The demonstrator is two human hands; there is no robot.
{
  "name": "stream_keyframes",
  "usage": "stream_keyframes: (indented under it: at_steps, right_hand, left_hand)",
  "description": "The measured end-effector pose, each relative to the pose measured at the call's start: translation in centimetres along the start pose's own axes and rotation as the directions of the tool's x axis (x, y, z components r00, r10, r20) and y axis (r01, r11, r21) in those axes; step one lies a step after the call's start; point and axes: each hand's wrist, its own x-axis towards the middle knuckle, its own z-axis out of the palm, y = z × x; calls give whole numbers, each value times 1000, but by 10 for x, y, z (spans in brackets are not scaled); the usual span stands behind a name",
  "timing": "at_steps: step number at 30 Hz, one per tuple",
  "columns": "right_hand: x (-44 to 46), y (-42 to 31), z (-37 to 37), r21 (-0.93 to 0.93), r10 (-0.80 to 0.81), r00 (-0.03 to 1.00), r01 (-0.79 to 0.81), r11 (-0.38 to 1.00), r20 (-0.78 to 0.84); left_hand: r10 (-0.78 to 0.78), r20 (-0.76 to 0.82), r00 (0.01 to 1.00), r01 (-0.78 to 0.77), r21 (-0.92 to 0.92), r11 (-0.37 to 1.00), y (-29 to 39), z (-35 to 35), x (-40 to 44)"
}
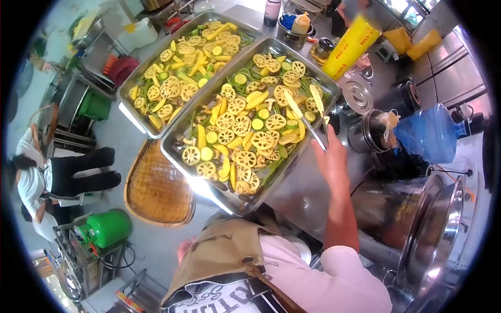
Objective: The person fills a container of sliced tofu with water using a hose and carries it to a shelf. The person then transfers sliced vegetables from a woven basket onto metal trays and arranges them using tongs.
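Observation:
My right hand [332,160] is closed around the handle end of metal tongs [314,136] with pale yellow tips. Their two arms are spread apart over the right end of the near steel tray [174,156], and I cannot tell whether the tips touch the food. Lotus root slices [241,125], zucchini rounds [257,124], crinkle-cut yellow pieces [256,99], mushrooms and green beans fill this tray. A blurred reddish patch beside my apron [219,261] may be my left hand [184,249]; its fingers cannot be made out.
Another steel tray [125,94] of similar vegetables adjoins the near one. A woven basket [156,182] lies below them. To the right are a yellow roll [352,47], a round lid [357,97], a blue water jug [428,133] and large steel pots [389,214]. A person [47,177] stands at left.

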Motion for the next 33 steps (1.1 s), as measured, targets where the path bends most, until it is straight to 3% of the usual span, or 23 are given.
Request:
stream_keyframes:
  at_steps: [2,5,6,9,11,15,16,17,19,21,24,30,33]
  right_hand:
    - [-5,-3,0,23,-33,999,32,999,32]
    - [-18,-16,5,-82,-94,973,114,990,209]
    - [-25,-30,-1,-83,-89,929,127,988,359]
    - [-55,-30,28,70,-383,852,385,920,357]
    - [-68,-52,28,85,-349,762,364,928,546]
    - [-73,-57,36,142,-357,739,339,930,572]
    - [-62,-59,26,76,-291,736,311,947,612]
    - [-53,-59,17,37,-172,799,185,982,576]
    - [-32,-60,-11,-215,115,792,21,976,600]
    - [-24,-22,-21,-365,-5,861,220,905,508]
    - [-12,-28,-55,-533,32,860,285,796,508]
    - [18,-20,-31,-537,-138,825,474,698,549]
    - [23,-44,-58,-494,-61,871,333,804,488]
  left_hand:
    - [-211,169,963,245,-220,944,5,-42,15]
    - [-182,99,978,202,-258,945,1,-31,-1]
    - [-171,84,982,187,-253,949,3,-25,-4]
    - [-178,71,982,189,-234,954,8,-25,-4]
    - [-180,64,982,189,-219,957,12,-31,-4]
    - [-159,41,986,163,-145,976,20,-37,-9]
    - [-156,33,987,159,-115,981,23,-40,-11]
    - [-148,26,989,150,-85,985,24,-43,-12]
    - [-114,-3,993,114,6,993,27,-48,-14]
    - [-48,-40,998,54,155,986,32,-55,-16]
    - [89,-91,992,-38,459,888,40,-69,-20]
    - [263,-71,962,-87,836,542,43,-88,-15]
    - [308,-51,950,-83,910,406,38,-104,-11]
